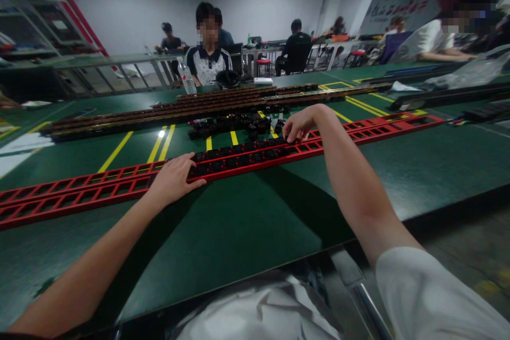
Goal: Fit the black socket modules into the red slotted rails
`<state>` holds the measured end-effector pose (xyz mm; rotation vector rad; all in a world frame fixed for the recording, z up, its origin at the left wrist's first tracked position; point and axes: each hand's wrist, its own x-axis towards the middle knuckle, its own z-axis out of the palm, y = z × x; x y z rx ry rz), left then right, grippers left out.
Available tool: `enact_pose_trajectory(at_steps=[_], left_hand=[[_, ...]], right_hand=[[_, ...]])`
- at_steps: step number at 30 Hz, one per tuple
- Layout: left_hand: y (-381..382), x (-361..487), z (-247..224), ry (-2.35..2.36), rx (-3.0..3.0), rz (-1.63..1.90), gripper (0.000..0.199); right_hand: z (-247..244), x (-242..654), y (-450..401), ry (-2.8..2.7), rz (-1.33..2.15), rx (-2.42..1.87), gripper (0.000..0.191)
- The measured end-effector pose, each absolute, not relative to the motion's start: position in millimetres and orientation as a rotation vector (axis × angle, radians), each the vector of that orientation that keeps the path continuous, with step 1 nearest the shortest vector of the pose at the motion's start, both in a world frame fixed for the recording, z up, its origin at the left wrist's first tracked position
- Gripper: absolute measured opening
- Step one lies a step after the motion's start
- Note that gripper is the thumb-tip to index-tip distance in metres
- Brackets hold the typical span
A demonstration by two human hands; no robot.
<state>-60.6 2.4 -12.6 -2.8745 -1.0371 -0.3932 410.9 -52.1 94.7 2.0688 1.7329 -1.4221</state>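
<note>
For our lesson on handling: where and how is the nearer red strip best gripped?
Probably the nearer red strip's front edge, from the wearer's side, in two well-spaced places: it lies flat, long and narrow, and that edge runs outside the black pieces.

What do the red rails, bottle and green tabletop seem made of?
Red rails: moulded plastic or painted metal, satin; even colour, faint sheen. Bottle: probably clear plastic, glossy; see-through body, highlights. Tabletop: perhaps green coating or mat, smooth, semi-gloss; blurred reflections.

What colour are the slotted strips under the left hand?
The slotted strips are red, in the head view.
</note>
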Motion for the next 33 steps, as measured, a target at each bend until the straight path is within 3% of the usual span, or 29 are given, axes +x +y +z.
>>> enact_pose_trajectory(at_steps=[23, 33], left_hand=[[2, -61, -10, -1.044, -2.875, -0.352, 0.056], [5, -63, -14, -1.031, -2.845, -0.326, 0.056]], right_hand=[[92, 397, -45, 1.632, -1.254, 2.023, 0.074], [93, 392, -45, 1.574, -1.233, 2.059, 0.068]])
